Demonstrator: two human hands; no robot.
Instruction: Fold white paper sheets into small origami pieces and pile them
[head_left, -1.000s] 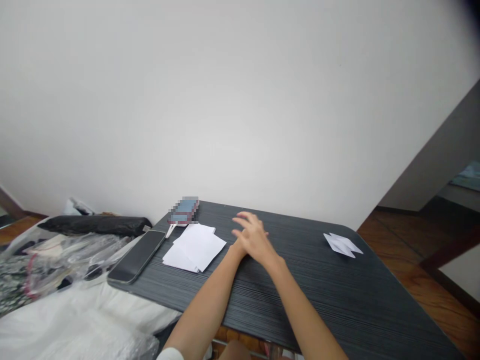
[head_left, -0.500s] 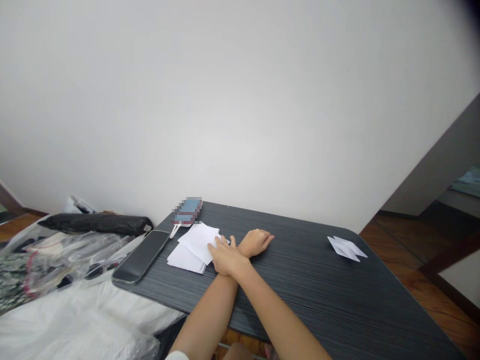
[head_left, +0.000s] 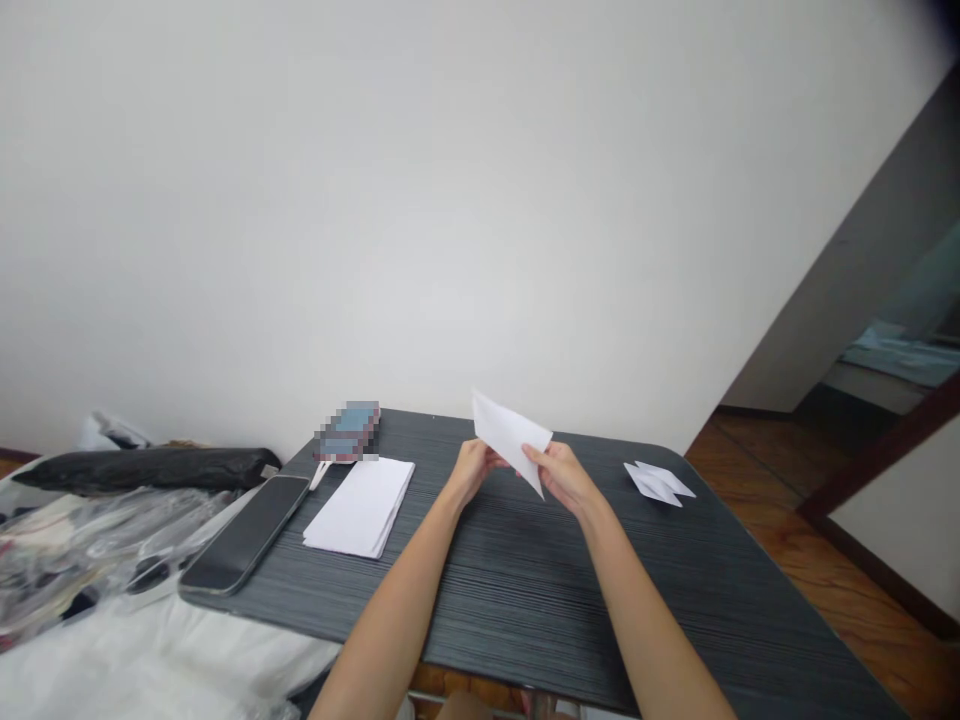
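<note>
A white sheet of paper [head_left: 510, 432] is held up above the dark table, tilted, between both hands. My right hand [head_left: 561, 474] pinches its right side, thumb on the near face. My left hand [head_left: 472, 468] grips its lower left edge, the fingertips partly behind the sheet. To the left lies a stack of white paper [head_left: 361, 508], slightly uneven at its edges. Over at the right of the table rests a folded white paper piece [head_left: 658, 482] with pointed corners.
The black table [head_left: 517, 600] stands against a white wall. A black phone [head_left: 246, 535] lies along its left edge, with a blurred-out device [head_left: 349, 432] behind the stack. Plastic-wrapped things and a black umbrella-like roll [head_left: 150, 467] fill the space left of the table.
My right hand has come away from the paper stack with one sheet and moved right. The arms were crossed and are now apart, both hands on the raised sheet. The view has shifted slightly.
</note>
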